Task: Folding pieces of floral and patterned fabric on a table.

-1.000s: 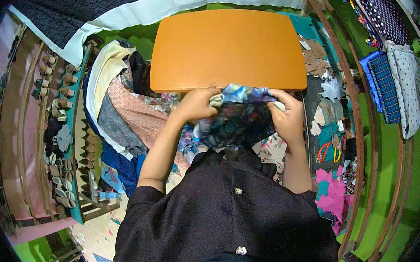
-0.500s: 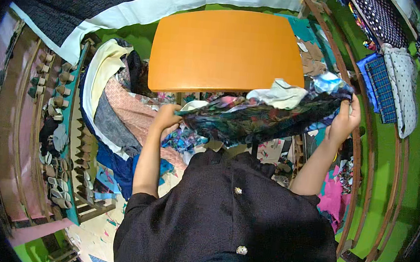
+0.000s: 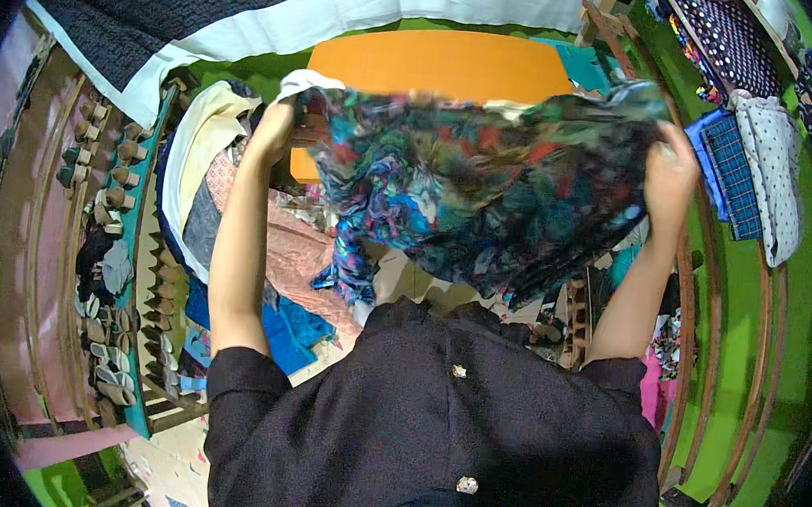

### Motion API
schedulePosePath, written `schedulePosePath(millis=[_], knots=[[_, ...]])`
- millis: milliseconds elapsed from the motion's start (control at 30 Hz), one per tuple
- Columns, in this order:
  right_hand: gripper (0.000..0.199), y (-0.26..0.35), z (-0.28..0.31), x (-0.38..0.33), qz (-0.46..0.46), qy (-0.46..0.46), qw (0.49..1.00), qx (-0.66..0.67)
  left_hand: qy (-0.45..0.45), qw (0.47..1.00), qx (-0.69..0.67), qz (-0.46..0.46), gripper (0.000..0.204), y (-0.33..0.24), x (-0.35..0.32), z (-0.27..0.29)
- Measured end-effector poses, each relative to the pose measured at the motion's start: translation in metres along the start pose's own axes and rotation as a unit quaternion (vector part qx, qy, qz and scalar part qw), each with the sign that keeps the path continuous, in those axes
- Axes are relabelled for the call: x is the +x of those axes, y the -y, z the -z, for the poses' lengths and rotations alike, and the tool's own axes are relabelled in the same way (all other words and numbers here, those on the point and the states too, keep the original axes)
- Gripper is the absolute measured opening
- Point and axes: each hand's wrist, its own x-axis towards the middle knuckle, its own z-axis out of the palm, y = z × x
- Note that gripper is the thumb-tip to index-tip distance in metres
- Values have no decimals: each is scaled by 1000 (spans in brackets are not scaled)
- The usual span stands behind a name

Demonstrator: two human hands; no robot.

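Across the top of the frame we see a dark patterned cloth with a broad white border [image 3: 370, 4], spread wide behind everything else. Below it, in the upper centre, lies the orange table [image 3: 442, 64], its near edge hidden. In front of that we hold up a multicoloured printed fabric [image 3: 488, 193], swirled in blue, teal, red and black, stretched between our raised arms and hanging down over the middle of the frame. At the far left of the frame stands a wooden rack [image 3: 51, 222] with rows of small pegs, curving with the lens. At centre left a heap of folded clothes [image 3: 233, 238] sits beside the table, cream, pink and blue pieces layered together. At the upper right a blue checked cloth [image 3: 736, 176] lies by the wooden rails.

Our right hand [image 3: 669, 175] is clamped on the fabric's upper right corner, fingers closed over the edge. Our left hand [image 3: 277, 131] grips the upper left corner, closed on the cloth there.
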Motion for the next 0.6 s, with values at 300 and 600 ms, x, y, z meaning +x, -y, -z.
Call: schedulePosePath(millis=[300, 600], knots=[[24, 1, -34, -22, 27, -34, 996, 78, -61, 986, -67, -142, 37, -8, 16, 14], [20, -10, 2, -7, 16, -204, 964, 173, -52, 849, -196, -488, 32, -56, -26, 39]])
